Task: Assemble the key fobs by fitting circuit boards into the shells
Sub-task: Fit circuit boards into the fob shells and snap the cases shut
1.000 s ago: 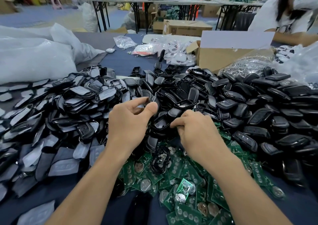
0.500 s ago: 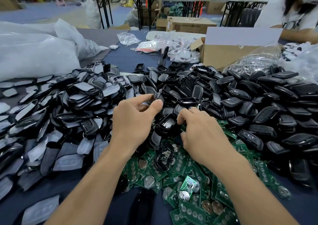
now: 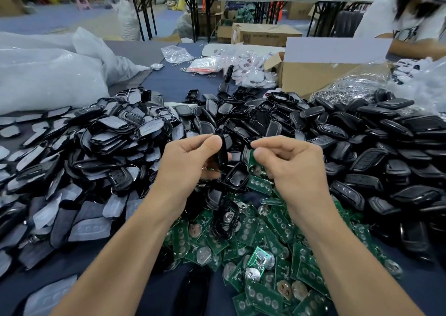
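Note:
My left hand point(image 3: 190, 161) grips a black key fob shell point(image 3: 221, 150), held on edge between thumb and fingers above the pile. My right hand point(image 3: 293, 164) pinches a green circuit board point(image 3: 254, 163) by its top, just right of the shell and apart from it. Below both hands lies a heap of green circuit boards point(image 3: 253, 250) with round battery clips. Black shell halves point(image 3: 265, 120) are piled behind and to the right.
Grey-filmed shell covers point(image 3: 79, 161) are heaped on the left. White plastic bags point(image 3: 48, 79) lie at the far left, and an open cardboard box point(image 3: 321, 74) and a bag of metal key rings point(image 3: 350, 86) at the far right. Another person point(image 3: 410, 21) sits across the table.
Both hands have lifted from the pile. My left hand now holds a black shell up on edge, and my right hand has drawn a green board up beside it.

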A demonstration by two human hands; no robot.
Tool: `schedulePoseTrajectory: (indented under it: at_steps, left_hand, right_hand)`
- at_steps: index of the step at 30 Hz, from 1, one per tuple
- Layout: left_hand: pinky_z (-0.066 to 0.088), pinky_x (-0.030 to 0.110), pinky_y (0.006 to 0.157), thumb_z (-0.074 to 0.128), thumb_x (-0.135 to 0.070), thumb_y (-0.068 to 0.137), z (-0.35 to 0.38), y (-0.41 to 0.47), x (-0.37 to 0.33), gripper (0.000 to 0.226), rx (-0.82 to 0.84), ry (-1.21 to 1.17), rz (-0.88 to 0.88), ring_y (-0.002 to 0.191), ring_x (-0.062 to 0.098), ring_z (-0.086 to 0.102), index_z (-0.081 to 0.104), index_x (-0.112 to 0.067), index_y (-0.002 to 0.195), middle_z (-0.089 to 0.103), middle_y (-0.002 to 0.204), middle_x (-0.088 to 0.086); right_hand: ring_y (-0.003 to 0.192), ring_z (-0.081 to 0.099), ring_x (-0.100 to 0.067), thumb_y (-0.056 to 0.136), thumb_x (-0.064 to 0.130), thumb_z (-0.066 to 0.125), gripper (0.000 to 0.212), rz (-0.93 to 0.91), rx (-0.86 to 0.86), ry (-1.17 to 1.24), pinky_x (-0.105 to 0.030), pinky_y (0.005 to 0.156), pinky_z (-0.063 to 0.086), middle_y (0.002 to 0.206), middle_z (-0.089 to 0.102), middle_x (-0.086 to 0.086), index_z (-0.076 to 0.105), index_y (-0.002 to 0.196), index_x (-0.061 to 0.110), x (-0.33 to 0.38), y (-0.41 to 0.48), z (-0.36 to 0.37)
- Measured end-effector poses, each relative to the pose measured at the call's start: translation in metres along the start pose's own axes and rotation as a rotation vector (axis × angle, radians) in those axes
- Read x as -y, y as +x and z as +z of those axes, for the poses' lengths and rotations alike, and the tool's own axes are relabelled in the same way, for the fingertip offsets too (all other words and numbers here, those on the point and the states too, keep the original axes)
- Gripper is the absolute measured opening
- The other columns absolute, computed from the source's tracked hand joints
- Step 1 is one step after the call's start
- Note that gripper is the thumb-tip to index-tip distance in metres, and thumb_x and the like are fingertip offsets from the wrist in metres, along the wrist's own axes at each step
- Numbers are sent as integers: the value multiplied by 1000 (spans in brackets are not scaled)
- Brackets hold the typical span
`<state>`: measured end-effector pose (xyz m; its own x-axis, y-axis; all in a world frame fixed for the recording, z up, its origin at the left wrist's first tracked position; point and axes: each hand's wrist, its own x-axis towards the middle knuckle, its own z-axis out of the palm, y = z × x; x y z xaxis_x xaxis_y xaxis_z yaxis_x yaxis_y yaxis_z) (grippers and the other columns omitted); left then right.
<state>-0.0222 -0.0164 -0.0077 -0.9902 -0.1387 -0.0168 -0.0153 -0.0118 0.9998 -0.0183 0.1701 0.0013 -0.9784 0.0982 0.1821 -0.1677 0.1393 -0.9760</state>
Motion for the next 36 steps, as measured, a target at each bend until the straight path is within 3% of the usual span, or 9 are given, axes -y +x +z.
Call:
schedulePoseTrajectory:
  at_steps: [4, 9, 15, 19, 23, 26, 29, 32, 36]
  left_hand:
    - [57, 23, 54, 62, -30, 101, 0, -4, -7, 28, 150, -88, -147, 72, 15, 75, 77, -9, 111, 81, 95, 15]
    - [57, 24, 51, 60, -29, 102, 1, -7, -9, 33, 256, -133, -202, 67, 18, 75, 82, -9, 90, 80, 92, 17]
    - [59, 25, 52, 58, -26, 104, -1, -5, -8, 33, 259, -143, -220, 68, 22, 74, 82, -8, 90, 78, 93, 20]
    - [59, 25, 55, 65, -19, 93, -1, -4, -6, 21, 286, -144, -185, 70, 20, 74, 82, -6, 93, 78, 93, 18]
    - [60, 24, 61, 77, -11, 90, 0, -5, -3, 6, 294, 6, -48, 69, 17, 70, 82, -10, 93, 79, 87, 11]
    - [60, 23, 60, 76, -5, 90, 5, -7, 0, 14, 165, -18, -3, 63, 17, 69, 84, -15, 83, 78, 79, 10]
    - [61, 24, 59, 77, -2, 89, 10, -8, -1, 17, 34, -59, 50, 61, 15, 70, 83, -15, 79, 79, 80, 8]
    - [60, 24, 57, 74, 0, 91, 14, -10, 0, 20, 55, -120, 39, 59, 15, 69, 82, -14, 80, 78, 75, 7]
    - [58, 24, 54, 74, -3, 92, 14, -11, 0, 15, 117, -99, 25, 58, 18, 70, 84, -14, 89, 77, 74, 11]
  right_hand:
    - [51, 58, -10, 94, -6, 67, 24, 172, 9, 357, -19, 50, 46, 61, 66, -1, 79, 89, 14, 1, 0, 5]
    - [54, 58, -7, 95, -3, 66, 26, 194, 44, 466, -18, 53, 47, 66, 68, 0, 80, 83, 16, 0, -1, 10]
    - [63, 75, -24, 91, -3, 73, 16, 18, -4, 242, -26, 61, 59, 71, 76, -11, 79, 90, 11, -8, -1, 13]
    - [59, 73, -21, 87, -3, 76, 18, 0, 6, 188, -25, 58, 57, 71, 76, -10, 80, 90, 15, -10, 0, 12]
    - [52, 69, -18, 85, 8, 82, 13, -45, -11, 62, -24, 51, 54, 65, 75, -4, 77, 88, 20, -6, -2, 10]
    - [44, 62, -10, 88, 23, 81, 16, -53, -104, -114, -21, 46, 48, 58, 71, 4, 72, 74, 22, -6, -7, 13]
    - [46, 64, -9, 90, 32, 75, 20, -71, -119, -283, -23, 47, 48, 57, 70, 11, 70, 71, 26, -7, -12, 20]
    - [52, 67, -4, 92, 31, 73, 12, -58, -43, -193, -13, 49, 45, 62, 73, 13, 74, 80, 30, -9, -15, 27]
    - [57, 68, -7, 93, 20, 72, 17, -60, -8, 16, -13, 53, 48, 71, 77, 8, 80, 88, 33, -13, -15, 30]
